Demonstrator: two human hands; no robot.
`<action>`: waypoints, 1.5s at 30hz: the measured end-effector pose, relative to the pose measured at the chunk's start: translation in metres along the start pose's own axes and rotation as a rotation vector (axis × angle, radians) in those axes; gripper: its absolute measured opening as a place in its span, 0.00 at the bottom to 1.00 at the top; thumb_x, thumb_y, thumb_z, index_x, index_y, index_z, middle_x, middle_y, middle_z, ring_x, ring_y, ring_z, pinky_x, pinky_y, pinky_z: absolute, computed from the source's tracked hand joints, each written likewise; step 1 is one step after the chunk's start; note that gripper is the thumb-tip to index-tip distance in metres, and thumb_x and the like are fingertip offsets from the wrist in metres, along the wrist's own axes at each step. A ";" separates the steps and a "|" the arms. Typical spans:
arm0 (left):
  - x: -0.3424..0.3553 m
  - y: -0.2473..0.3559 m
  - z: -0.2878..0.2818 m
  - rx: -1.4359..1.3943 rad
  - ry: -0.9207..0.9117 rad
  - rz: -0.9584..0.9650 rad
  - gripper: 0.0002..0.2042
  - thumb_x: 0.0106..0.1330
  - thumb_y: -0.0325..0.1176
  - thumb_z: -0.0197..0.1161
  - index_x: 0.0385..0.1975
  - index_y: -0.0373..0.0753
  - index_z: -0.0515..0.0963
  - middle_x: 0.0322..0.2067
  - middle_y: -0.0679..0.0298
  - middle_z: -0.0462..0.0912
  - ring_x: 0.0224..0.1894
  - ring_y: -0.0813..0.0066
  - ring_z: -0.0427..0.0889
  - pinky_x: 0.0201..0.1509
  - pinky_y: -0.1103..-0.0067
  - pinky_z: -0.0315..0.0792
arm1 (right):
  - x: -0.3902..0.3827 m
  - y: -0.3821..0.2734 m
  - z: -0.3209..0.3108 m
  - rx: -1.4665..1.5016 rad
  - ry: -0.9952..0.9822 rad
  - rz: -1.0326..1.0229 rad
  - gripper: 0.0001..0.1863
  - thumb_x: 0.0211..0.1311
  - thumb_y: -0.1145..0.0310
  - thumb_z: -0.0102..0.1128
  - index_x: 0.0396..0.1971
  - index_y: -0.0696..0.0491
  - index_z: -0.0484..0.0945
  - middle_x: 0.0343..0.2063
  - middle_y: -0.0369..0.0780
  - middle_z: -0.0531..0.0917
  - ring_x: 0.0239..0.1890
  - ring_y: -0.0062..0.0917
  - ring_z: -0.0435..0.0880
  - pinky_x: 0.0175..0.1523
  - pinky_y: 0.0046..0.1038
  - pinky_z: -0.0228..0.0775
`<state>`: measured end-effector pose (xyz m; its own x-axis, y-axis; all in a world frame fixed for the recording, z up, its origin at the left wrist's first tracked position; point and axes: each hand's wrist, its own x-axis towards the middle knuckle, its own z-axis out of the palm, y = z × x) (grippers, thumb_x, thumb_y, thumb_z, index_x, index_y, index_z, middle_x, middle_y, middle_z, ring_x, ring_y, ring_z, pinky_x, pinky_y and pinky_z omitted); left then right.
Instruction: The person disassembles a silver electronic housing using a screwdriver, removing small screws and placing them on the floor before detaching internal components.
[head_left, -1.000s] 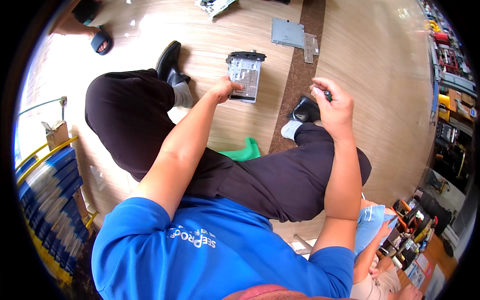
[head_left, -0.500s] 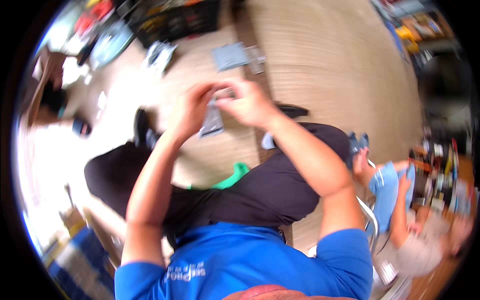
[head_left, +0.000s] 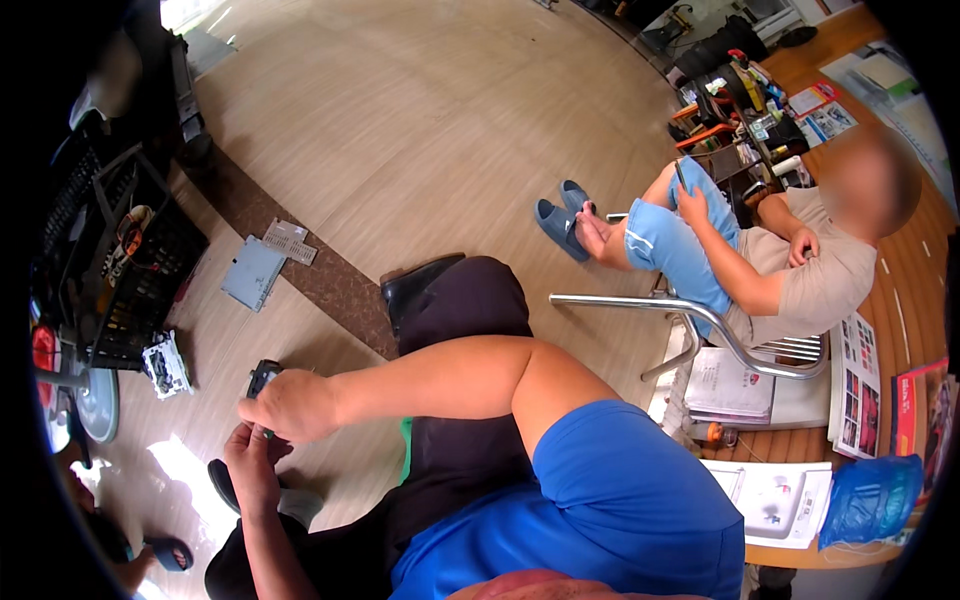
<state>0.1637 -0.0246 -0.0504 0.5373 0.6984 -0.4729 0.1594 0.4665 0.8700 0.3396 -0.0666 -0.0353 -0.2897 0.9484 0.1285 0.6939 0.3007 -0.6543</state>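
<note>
My right hand [head_left: 300, 405] is closed around a small dark part with a light edge [head_left: 263, 376], which sticks out past the knuckles at the far side. Just nearer, my left hand [head_left: 252, 462] has its fingertips pinched together close under the right hand. What lies between those fingertips is mostly hidden; only a tiny dark-green bit shows there. Both hands are held in front of me above the floor, over to the left. On the floor beyond them lie a flat grey metal panel [head_left: 252, 274] and a smaller perforated plate [head_left: 290, 241].
Black plastic crates [head_left: 135, 260] with parts stand at the left, beside a whitish metal piece [head_left: 166, 366]. At the right a seated person in blue shorts [head_left: 680, 235] holds a phone, near a metal chair [head_left: 690, 310]. A wooden desk [head_left: 780, 440] carries papers and a blue bag [head_left: 870, 500].
The view has swung to the right, bringing the seated person and desk further in. My hands now sit at the left of the picture, still close together, with the right turned back-up.
</note>
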 end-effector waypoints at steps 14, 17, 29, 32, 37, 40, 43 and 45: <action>0.011 -0.014 -0.022 -0.016 -0.080 -0.117 0.11 0.71 0.37 0.54 0.39 0.33 0.74 0.28 0.64 0.81 0.25 0.79 0.80 0.29 0.83 0.74 | 0.018 0.017 0.005 0.001 -0.130 -0.061 0.10 0.50 0.67 0.60 0.29 0.57 0.74 0.22 0.47 0.82 0.26 0.41 0.83 0.31 0.41 0.75; 0.006 -0.013 -0.011 -0.259 -0.117 -0.154 0.13 0.73 0.39 0.51 0.44 0.35 0.71 0.29 0.62 0.81 0.27 0.77 0.80 0.31 0.82 0.75 | 0.016 0.017 0.004 0.006 -0.079 -0.049 0.10 0.51 0.65 0.59 0.29 0.56 0.74 0.24 0.46 0.82 0.26 0.40 0.83 0.30 0.39 0.75; -0.011 -0.012 -0.015 -0.404 0.059 -0.092 0.12 0.75 0.38 0.44 0.39 0.36 0.72 0.32 0.62 0.79 0.30 0.74 0.80 0.35 0.78 0.76 | 0.010 -0.008 0.011 0.030 0.139 -0.170 0.10 0.50 0.69 0.64 0.33 0.53 0.76 0.27 0.40 0.79 0.27 0.35 0.82 0.30 0.33 0.75; -0.015 -0.011 -0.014 -0.407 0.009 -0.058 0.14 0.75 0.39 0.44 0.39 0.35 0.72 0.31 0.62 0.78 0.30 0.75 0.79 0.36 0.79 0.76 | 0.010 -0.012 0.009 0.064 0.131 -0.140 0.12 0.50 0.71 0.65 0.36 0.53 0.76 0.27 0.40 0.79 0.27 0.36 0.81 0.29 0.32 0.74; -0.012 -0.015 -0.007 -0.366 -0.018 -0.044 0.14 0.75 0.40 0.45 0.40 0.36 0.72 0.32 0.63 0.78 0.31 0.74 0.80 0.37 0.77 0.76 | 0.008 -0.011 0.005 0.036 0.115 -0.146 0.12 0.51 0.72 0.66 0.36 0.53 0.77 0.27 0.40 0.79 0.26 0.35 0.81 0.29 0.32 0.73; -0.012 -0.013 -0.001 -0.390 -0.009 -0.035 0.14 0.75 0.40 0.47 0.34 0.36 0.73 0.27 0.64 0.78 0.28 0.78 0.77 0.34 0.80 0.75 | 0.006 -0.010 0.003 0.056 0.102 -0.149 0.10 0.51 0.73 0.66 0.35 0.54 0.77 0.26 0.40 0.80 0.26 0.35 0.81 0.28 0.32 0.73; -0.011 -0.015 -0.001 -0.376 0.011 -0.021 0.14 0.74 0.40 0.47 0.33 0.36 0.73 0.26 0.65 0.78 0.28 0.79 0.77 0.34 0.80 0.74 | 0.006 -0.011 0.002 0.061 0.114 -0.125 0.10 0.51 0.77 0.65 0.34 0.56 0.77 0.27 0.42 0.80 0.26 0.35 0.81 0.28 0.31 0.72; -0.012 -0.012 0.002 -0.359 0.022 -0.025 0.14 0.74 0.39 0.48 0.31 0.36 0.73 0.24 0.66 0.77 0.27 0.80 0.76 0.33 0.80 0.74 | 0.004 -0.007 0.002 0.063 0.116 -0.138 0.09 0.51 0.77 0.65 0.34 0.56 0.77 0.27 0.42 0.81 0.26 0.36 0.81 0.28 0.31 0.72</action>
<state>0.1572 -0.0392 -0.0548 0.5181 0.6940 -0.4999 -0.1309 0.6420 0.7555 0.3317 -0.0649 -0.0315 -0.2991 0.9049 0.3027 0.6090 0.4253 -0.6695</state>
